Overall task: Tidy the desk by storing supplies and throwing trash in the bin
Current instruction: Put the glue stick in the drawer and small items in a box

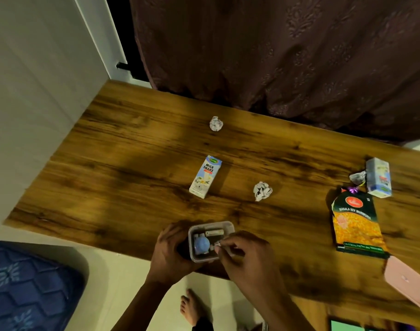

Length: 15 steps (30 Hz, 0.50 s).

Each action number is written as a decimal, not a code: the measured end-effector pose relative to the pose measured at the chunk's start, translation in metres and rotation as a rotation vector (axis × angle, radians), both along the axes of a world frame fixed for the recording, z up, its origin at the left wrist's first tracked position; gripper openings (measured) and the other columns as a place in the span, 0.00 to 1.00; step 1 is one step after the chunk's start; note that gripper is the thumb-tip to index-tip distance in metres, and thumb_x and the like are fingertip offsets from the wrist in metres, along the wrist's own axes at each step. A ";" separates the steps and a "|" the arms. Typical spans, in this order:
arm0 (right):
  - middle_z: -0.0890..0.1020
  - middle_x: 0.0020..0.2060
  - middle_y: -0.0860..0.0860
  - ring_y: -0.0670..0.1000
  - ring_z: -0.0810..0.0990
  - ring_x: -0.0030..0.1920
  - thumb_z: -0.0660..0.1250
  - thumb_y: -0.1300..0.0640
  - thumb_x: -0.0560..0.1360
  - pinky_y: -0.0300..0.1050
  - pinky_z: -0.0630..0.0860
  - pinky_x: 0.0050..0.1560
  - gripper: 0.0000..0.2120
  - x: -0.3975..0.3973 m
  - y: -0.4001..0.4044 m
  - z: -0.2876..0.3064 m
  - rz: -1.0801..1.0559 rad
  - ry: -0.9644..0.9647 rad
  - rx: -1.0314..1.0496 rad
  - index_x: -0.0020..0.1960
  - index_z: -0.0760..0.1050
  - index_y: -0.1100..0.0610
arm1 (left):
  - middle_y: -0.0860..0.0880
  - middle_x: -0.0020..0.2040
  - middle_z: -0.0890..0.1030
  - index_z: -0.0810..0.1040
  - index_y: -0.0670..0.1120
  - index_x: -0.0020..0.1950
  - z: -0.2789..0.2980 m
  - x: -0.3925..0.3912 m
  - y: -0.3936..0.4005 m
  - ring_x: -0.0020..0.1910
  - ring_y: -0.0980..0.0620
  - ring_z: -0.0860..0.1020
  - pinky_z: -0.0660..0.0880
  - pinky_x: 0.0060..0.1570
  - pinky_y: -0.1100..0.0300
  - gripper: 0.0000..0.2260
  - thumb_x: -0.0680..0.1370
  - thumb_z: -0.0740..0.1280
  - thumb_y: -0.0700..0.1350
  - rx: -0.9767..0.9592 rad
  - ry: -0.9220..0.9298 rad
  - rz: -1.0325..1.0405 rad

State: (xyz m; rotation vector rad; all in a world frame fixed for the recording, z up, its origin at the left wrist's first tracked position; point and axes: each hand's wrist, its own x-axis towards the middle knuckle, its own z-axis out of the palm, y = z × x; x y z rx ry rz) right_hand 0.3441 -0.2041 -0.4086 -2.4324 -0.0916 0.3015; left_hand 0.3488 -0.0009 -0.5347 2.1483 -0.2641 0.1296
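At the near edge of the desk [132, 149], the left hand [169, 250] wraps its curled fingers round the left wall of the small clear container [210, 240], steadying it. The container is thin rigid plastic, judged light and liable to slide on the smooth wood; hold it by the side walls, as shown. Inside lie a round blue item [201, 244] and a pale stick-shaped item [215, 233]; both appear small and hard. The right hand [246, 254] pinches a small pale piece [218, 243] over the container's right rim; what it is cannot be told.

Further back stands the milkshake carton [205, 176], stiff card, probably light if empty; grasp across its narrow sides. Two crumpled paper balls [216, 123] [262, 191] are soft and weightless; a loose fingertip pinch suffices. At the right, the snack packet [357, 225] is flexible film, slippery; take it by an edge. A second carton [378, 177] lies beside it
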 end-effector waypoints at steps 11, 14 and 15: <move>0.83 0.43 0.36 0.36 0.82 0.45 0.76 0.48 0.72 0.33 0.81 0.47 0.05 -0.026 -0.047 0.004 -0.127 -0.021 0.103 0.48 0.84 0.45 | 0.62 0.57 0.83 0.83 0.52 0.58 0.017 -0.004 -0.001 0.59 0.62 0.80 0.79 0.56 0.57 0.29 0.61 0.83 0.61 -0.001 0.074 0.010; 0.82 0.44 0.34 0.35 0.82 0.47 0.75 0.47 0.73 0.32 0.81 0.48 0.06 -0.033 -0.061 0.001 -0.147 0.004 0.146 0.49 0.83 0.44 | 0.66 0.57 0.82 0.82 0.57 0.58 0.028 -0.003 -0.007 0.56 0.63 0.81 0.79 0.53 0.65 0.30 0.59 0.86 0.56 -0.040 0.109 0.009; 0.82 0.44 0.33 0.34 0.82 0.47 0.75 0.46 0.73 0.31 0.80 0.47 0.07 -0.035 -0.068 0.001 -0.159 0.004 0.155 0.49 0.83 0.44 | 0.67 0.57 0.81 0.81 0.59 0.58 0.030 -0.004 -0.009 0.56 0.64 0.81 0.78 0.53 0.68 0.30 0.58 0.86 0.57 -0.049 0.120 0.011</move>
